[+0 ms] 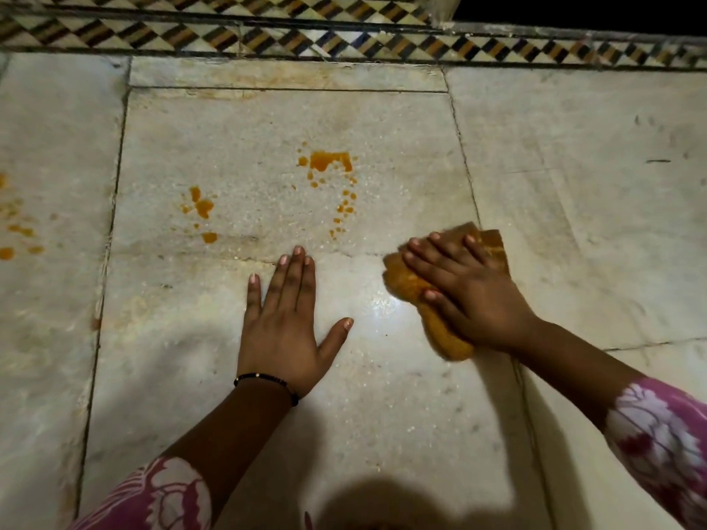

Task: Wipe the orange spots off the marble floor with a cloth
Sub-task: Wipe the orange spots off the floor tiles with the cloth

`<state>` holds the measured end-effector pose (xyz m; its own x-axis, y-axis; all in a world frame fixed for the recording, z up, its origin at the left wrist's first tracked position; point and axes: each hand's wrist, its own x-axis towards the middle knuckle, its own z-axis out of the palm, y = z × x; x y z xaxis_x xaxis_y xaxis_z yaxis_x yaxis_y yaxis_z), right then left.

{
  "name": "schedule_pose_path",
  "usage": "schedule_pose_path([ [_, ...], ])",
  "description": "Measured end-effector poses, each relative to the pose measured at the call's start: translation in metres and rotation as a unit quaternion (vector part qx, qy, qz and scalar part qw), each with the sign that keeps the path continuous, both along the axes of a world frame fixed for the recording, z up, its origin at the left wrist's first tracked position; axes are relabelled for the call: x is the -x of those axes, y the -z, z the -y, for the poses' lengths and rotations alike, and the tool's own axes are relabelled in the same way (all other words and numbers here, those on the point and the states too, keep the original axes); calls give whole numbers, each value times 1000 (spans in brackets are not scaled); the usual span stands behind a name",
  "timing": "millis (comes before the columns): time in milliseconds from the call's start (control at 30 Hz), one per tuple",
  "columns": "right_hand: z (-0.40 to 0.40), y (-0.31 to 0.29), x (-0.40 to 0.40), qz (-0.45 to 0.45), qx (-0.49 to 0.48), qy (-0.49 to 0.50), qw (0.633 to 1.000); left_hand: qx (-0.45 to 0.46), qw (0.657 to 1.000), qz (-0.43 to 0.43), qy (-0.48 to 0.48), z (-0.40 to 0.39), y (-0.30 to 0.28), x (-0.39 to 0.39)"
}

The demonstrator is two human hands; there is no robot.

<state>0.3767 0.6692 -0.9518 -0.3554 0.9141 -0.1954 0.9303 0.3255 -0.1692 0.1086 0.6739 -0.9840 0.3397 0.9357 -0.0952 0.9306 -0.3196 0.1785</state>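
left hand (285, 323) flat, right hand (465, 290) pressing cloth (411, 285)

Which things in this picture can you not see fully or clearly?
- Crumpled orange cloth: mostly covered by the right hand, head view.
- Orange spots at the left: cut off by the frame edge.
- Marble floor under the left hand: hidden by the palm.
- Top right corner: too dark.

Cloth (411, 285) mostly hidden under right hand (470, 296); left-edge orange spots (15, 227) blurred, cut off.
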Motion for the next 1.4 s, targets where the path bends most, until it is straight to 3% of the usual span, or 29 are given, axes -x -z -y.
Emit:
schedule_pose_path([
  [167, -28, 0, -61, 4, -17, 154, 988, 3, 1000, 9, -3, 1, -1, 0],
  [300, -99, 3, -43, 26, -15, 236, 971, 3, 1000, 7, -3, 1, -1, -1],
  [400, -106, 2, -6, 22, -7, 174, 985, 5, 1000, 5, 0, 1, -1, 0],
  [500, -63, 1, 12, 21, -13, 112, 993, 3, 1000, 7, -3, 1, -1, 0],
  [633, -26, 2, -18, 30, -18, 181, 983, 0, 1000, 14, -5, 1, 0, 1],
  [833, -106, 2, -32, 60, -12, 264, 963, 0, 1000, 6, -4, 1, -1, -1],
  [967, -117, -1, 7, 93, -7, 196, 976, 1, 1000, 4, -2, 1, -2, -1],
  [1200, -15, -5, 10, 52, 12, 70, 996, -2, 1000, 11, -4, 1, 0, 1],
  [1400, -77, 0, -30, 86, -1, 181, 980, 3, 1000, 11, -5, 1, 1, 1],
])
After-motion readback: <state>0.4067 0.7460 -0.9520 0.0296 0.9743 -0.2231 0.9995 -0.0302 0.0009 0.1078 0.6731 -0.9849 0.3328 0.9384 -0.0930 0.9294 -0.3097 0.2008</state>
